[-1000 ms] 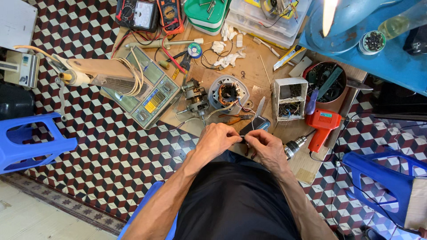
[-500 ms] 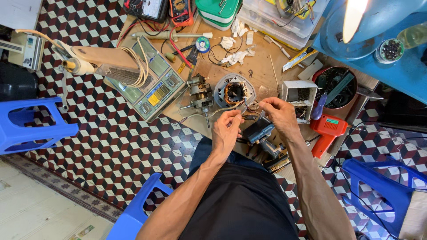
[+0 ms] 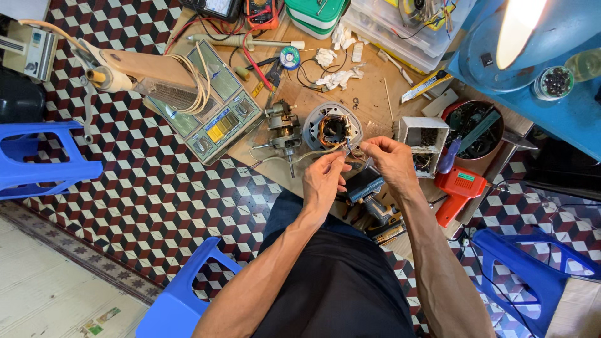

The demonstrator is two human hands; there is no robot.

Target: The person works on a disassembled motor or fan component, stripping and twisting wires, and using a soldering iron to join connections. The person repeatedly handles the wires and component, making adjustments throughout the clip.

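While both hands work close together over the wooden board [image 3: 369, 94], the left hand [image 3: 322, 181] pinches a thin pale wire [image 3: 300, 155] between thumb and fingertips, and the right hand [image 3: 391, 159] pinches its other stretch just beside it. That wire runs from the round motor stator [image 3: 332, 128], which lies on the board just beyond the fingers, beside a small rotor assembly [image 3: 283, 128]. An orange power drill [image 3: 456, 191] lies near the right wrist, and a grey open box [image 3: 422, 138] sits just past the right hand.
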